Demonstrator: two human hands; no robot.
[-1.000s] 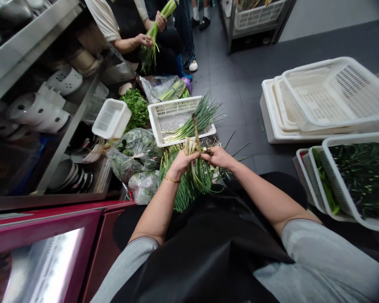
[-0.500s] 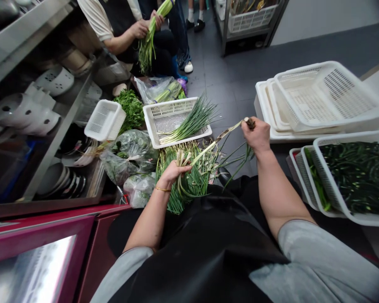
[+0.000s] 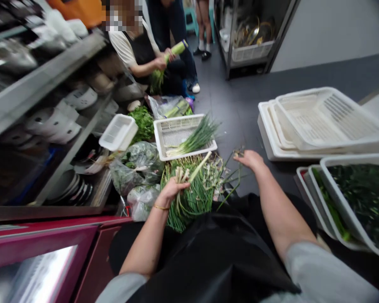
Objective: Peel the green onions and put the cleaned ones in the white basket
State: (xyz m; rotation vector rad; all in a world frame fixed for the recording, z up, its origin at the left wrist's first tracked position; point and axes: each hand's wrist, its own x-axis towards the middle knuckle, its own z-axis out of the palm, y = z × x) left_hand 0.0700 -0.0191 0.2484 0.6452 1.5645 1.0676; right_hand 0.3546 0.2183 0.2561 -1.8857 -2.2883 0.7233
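Observation:
My left hand [image 3: 172, 190] is closed around several scallions [image 3: 182, 174], their pale trimmed ends pointing up and one thick white stalk [image 3: 199, 167] slanting to the upper right. Out to the right, my right hand [image 3: 252, 160] has withered scallion trimmings [image 3: 238, 152] at its fingertips, with thin green leaves trailing below. A large pile of scallions [image 3: 197, 193] lies beneath my left hand, with roots and dry peelings along its far side. Just beyond it, a white perforated basket [image 3: 164, 130] holds a bunch of cleaned scallions [image 3: 197, 136].
Bagged greens [image 3: 137, 162] and a small white basket [image 3: 118, 131] stand to the left beside a metal shelf [image 3: 82, 139]. Stacked white baskets [image 3: 268, 139] and a basket of dark green vegetables [image 3: 363, 193] are at right. Ahead, a seated person [image 3: 142, 54] holds celery [image 3: 173, 52].
My right hand has moved down and nearer with the trimmings, and the dry strip no longer stretches from the left hand's stalk. The view has tilted up.

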